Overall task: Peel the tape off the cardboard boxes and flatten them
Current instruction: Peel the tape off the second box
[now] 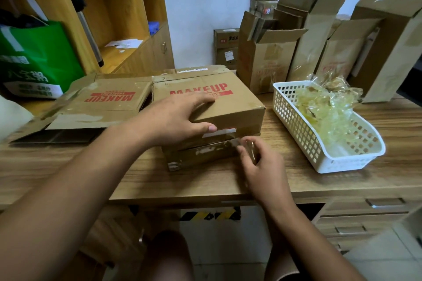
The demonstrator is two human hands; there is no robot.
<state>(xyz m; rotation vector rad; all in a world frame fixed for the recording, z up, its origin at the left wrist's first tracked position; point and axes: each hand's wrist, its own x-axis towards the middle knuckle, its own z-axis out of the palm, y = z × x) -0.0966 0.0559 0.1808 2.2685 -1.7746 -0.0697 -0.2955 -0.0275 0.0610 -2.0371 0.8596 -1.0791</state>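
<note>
- My left hand [178, 118], fingers spread flat, presses the top of the brown cardboard box [230, 107] printed MAKEUP.
- My right hand [262, 166] pinches clear tape [219, 145] on its near side.

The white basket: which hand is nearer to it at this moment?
Right. The right hand pinches tape at the front face of the MAKEUP box, just left of the white basket. The left hand presses on the box top, farther left.
</note>
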